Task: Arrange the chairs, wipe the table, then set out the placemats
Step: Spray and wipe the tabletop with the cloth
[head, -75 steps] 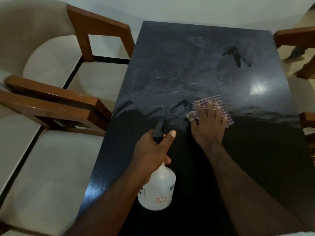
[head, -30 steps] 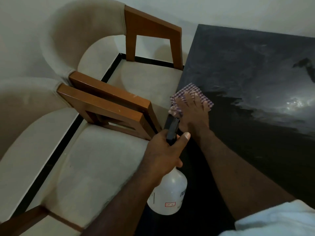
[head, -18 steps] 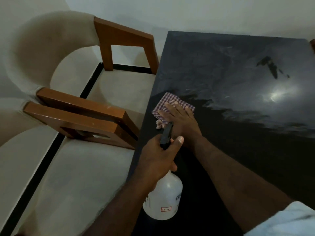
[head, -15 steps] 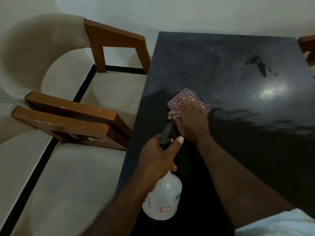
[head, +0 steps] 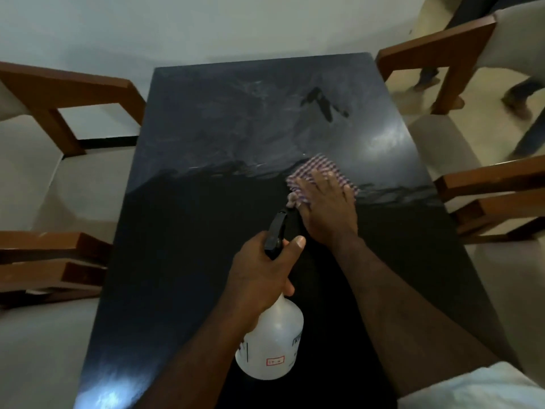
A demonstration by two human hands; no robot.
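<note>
Tabletop [head: 206,231] is dark and glossy and runs away from the camera. On its right half, about the middle of its length, lies a small checked cloth [head: 321,168], purple and white. The right hand [head: 327,208] lies flat on this cloth. Its fingers [head: 323,184] are straight and a little spread, and they press the cloth onto the tabletop. Part of the cloth shows beyond the fingertips and at the thumb side.

The left hand [head: 262,276] is nearer to the camera and grips the neck of a white spray bottle [head: 274,346]. Its fingers are curled round the neck and the thumb lies beside the black spray head [head: 275,234], which points toward the right hand. The bottle is over the near part of the tabletop; I cannot tell if its bottom touches the surface. A small red-framed label is low on its side.

The far half of the tabletop looks grey with smeared streaks, and the near half is darker. The border between them passes at the cloth. A bright light reflection [head: 386,140] is near the right edge, beyond the cloth.

Chairs with brown wooden arms and pale cushions stand at both long sides: far left chair [head: 73,93], near left chair [head: 53,261], far right chair [head: 442,48], near right chair [head: 495,199]. A white sleeve [head: 477,388] shows in the lower right corner. Behind the far right chair, the blurred feet of another person [head: 519,95] are on the floor.
</note>
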